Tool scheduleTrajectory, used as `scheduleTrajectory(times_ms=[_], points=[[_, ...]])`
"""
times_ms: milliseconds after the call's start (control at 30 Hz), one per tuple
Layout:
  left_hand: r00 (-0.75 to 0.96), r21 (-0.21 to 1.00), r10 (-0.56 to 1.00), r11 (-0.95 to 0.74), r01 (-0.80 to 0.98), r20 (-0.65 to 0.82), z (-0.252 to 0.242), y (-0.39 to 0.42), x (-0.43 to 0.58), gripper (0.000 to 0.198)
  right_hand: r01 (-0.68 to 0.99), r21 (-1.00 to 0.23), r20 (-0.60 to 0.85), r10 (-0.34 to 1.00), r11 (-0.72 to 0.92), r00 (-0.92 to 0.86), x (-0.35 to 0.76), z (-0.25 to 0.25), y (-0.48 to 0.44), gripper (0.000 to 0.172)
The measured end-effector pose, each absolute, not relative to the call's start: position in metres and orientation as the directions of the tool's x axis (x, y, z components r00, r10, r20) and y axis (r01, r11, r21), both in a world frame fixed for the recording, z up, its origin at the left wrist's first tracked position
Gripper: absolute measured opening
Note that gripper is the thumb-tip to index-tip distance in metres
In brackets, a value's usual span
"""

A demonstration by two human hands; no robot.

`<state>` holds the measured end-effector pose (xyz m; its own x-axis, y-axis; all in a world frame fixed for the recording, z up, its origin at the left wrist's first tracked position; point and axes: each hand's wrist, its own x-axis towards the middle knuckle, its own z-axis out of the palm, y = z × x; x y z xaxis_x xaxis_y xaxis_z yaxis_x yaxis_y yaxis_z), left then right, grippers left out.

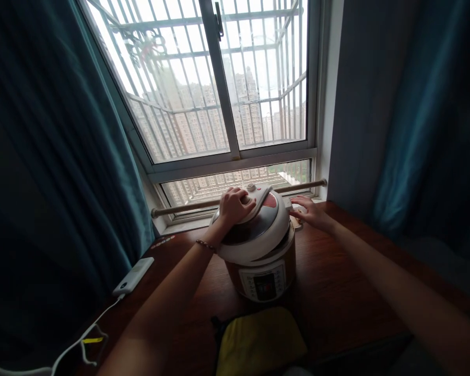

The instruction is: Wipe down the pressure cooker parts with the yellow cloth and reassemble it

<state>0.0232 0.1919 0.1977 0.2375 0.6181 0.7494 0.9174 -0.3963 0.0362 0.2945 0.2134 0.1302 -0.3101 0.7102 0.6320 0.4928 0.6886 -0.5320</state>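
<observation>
An electric pressure cooker (235, 279) with a brown body and a front control panel (265, 284) stands on the wooden table. Its white-rimmed lid (258, 245) sits tilted, with a dark gap between lid and pot at the right front. My left hand (235, 206) is wrapped round the handle on top of the lid. On the right, my right hand (307, 213) pinches a small white part at the lid's side with fingers and thumb. A beige side handle (297, 224) of the pot shows below that hand.
On the dark table (332, 292), a yellow pouch (260, 342) lies before the cooker. A white power bank (133, 275) with a white cable (102, 316) lies at left. Behind are a horizontal rod (188, 208) and a barred window (188, 104). Teal curtains (62, 130) hang on both sides.
</observation>
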Motion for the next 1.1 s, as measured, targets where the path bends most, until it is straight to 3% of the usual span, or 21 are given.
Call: scheduleTrajectory(times_ms=[333,600,767,867,967,1100], points=[[0.284,0.008,0.662,-0.401,0.916,0.694,0.176,0.216,0.043,0.031,0.692,-0.433,0.481,0.797,0.577,-0.364,0.311,0.099,0.23,0.047],[0.294,0.0,0.69,-0.392,0.92,0.661,0.171,0.217,0.047,0.029,0.736,-0.42,0.431,0.831,0.53,-0.352,0.307,0.103,0.227,0.04],[0.279,0.011,0.707,-0.376,0.927,0.65,0.172,0.215,0.049,0.029,0.738,-0.445,0.544,0.808,0.508,-0.228,0.271,0.109,0.192,0.055],[0.267,0.027,0.723,-0.366,0.93,0.637,0.173,0.212,0.05,0.03,0.636,-0.566,0.696,0.718,0.525,0.027,0.217,0.102,0.145,0.053],[0.262,0.036,0.736,-0.362,0.931,0.624,0.174,0.209,0.051,0.03,0.609,-0.63,0.695,0.7,0.481,0.166,0.165,0.092,0.105,0.065],[0.265,0.023,0.737,-0.356,0.934,0.622,0.174,0.206,0.052,0.028,0.656,-0.613,0.675,0.723,0.44,0.146,0.133,0.082,0.091,0.077]])
